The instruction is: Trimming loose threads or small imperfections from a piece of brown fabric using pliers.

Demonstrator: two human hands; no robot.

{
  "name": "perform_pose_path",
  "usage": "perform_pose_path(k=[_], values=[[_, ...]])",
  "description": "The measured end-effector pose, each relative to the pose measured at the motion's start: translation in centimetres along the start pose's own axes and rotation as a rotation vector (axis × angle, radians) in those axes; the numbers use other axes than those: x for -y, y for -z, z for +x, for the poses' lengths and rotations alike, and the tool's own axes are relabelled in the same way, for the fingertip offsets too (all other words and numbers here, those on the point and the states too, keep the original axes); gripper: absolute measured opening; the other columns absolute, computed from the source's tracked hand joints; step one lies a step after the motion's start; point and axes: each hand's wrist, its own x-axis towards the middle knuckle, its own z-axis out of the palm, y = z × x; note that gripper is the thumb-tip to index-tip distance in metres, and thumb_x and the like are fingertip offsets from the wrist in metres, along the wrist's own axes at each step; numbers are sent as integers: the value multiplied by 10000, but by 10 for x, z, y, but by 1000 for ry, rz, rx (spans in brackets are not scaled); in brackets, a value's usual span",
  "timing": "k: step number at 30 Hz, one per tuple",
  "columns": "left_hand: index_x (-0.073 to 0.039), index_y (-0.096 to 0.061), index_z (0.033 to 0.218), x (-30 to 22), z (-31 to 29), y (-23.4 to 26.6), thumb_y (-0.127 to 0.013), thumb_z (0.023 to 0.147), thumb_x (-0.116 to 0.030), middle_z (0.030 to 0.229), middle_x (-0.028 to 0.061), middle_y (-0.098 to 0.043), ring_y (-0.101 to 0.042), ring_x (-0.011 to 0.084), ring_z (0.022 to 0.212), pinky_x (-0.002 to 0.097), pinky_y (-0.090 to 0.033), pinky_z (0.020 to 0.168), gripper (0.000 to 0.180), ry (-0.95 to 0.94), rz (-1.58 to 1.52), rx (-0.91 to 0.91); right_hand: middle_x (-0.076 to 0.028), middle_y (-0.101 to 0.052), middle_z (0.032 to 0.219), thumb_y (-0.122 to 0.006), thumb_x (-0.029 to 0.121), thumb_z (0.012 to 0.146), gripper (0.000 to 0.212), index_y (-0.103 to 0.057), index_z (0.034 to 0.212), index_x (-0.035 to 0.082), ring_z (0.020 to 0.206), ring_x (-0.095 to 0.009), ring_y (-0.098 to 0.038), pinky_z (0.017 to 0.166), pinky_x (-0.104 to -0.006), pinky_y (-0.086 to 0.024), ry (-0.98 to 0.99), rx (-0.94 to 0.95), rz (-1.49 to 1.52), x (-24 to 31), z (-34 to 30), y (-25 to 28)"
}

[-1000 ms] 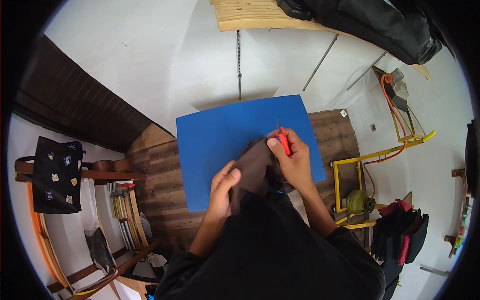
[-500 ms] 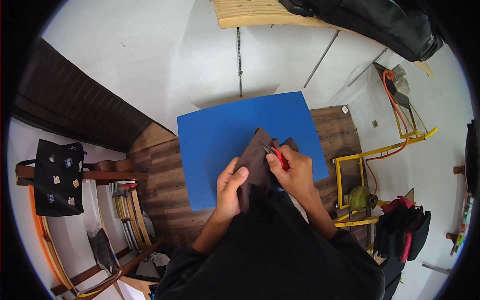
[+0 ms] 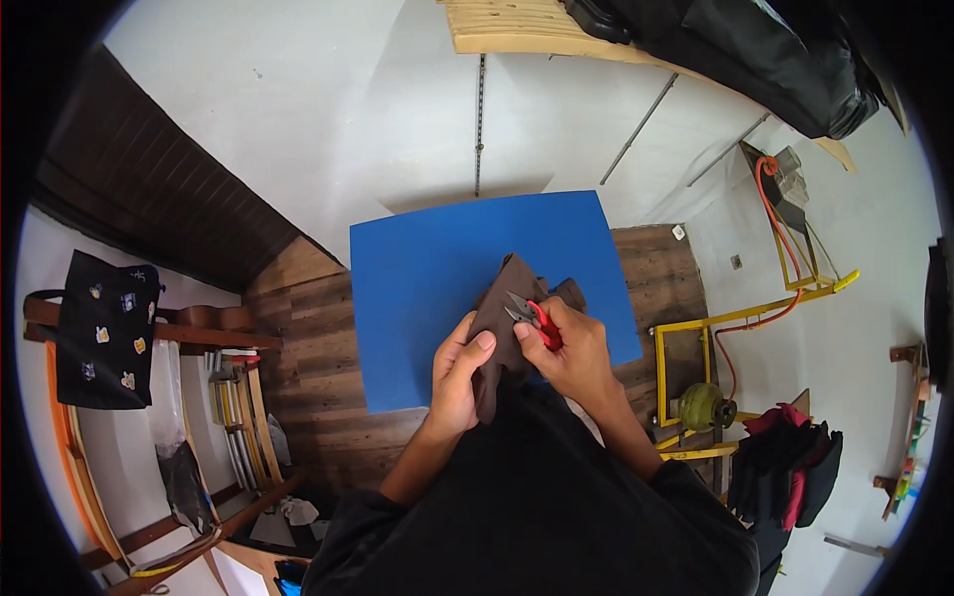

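Over the near part of a blue table (image 3: 427,268) I hold up a piece of dark brown cloth (image 3: 497,298). My left hand (image 3: 458,375) pinches its left edge, thumb on top and fingers behind. In my right hand (image 3: 574,350) is a pair of red-handled thread snips (image 3: 546,326), gripped between thumb and fingers. The two grey blades stand apart and point up and left, over the face of the cloth. Whether the blades touch the fabric I cannot tell. Part of the cloth bunches up behind my right hand, and its lower end hangs against my dark shirt.
On the left, a black tote bag (image 3: 107,333) hangs from a wooden rack (image 3: 224,340). At right stand a yellow metal frame (image 3: 660,377), a green gas cylinder (image 3: 702,407) and a pile of dark and red clothes (image 3: 785,462). A wooden shelf (image 3: 497,35) juts from the far wall.
The snips' blades have spread apart and now sit a little lower and further left over the cloth. My right hand has shifted slightly left and down. My left hand keeps its hold.
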Motion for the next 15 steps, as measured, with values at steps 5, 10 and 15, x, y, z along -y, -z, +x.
perform_pose_path(k=[5, 10, 15], values=[[45, -503, 1218, 1, -2, 0, -494, 947, -153, 1123, 98, -599, -572, 127, 1017, 261, -439, 897, 336, 16, -27, -5, -88, -542, 613, -692, 218, 852, 244, -567, 839, 8, 531, -151, -539, 484, -305, -418, -95, 8, 124, -12, -8, 6], [53, -498, 1222, -1, -4, 6, -517, 932, -173, 1147, 110, -600, -582, 145, 1031, 267, -442, 908, 368, 72, -100, -2, 59, -542, 764, -631, 166, 917, 146, -615, 927, 22, 723, -32, -459, 651, -189, -383, -431, 5, 618, -9, 16, 26], [44, -538, 1173, 6, -7, 25, -540, 918, -147, 1100, 89, -617, -588, 133, 985, 259, -448, 876, 318, 102, 17, 84, 66, -492, 717, -647, 162, 908, 153, -611, 865, 19, 676, -26, -408, 599, -196, -348, -463, 31, 652, -10, 18, 26]])
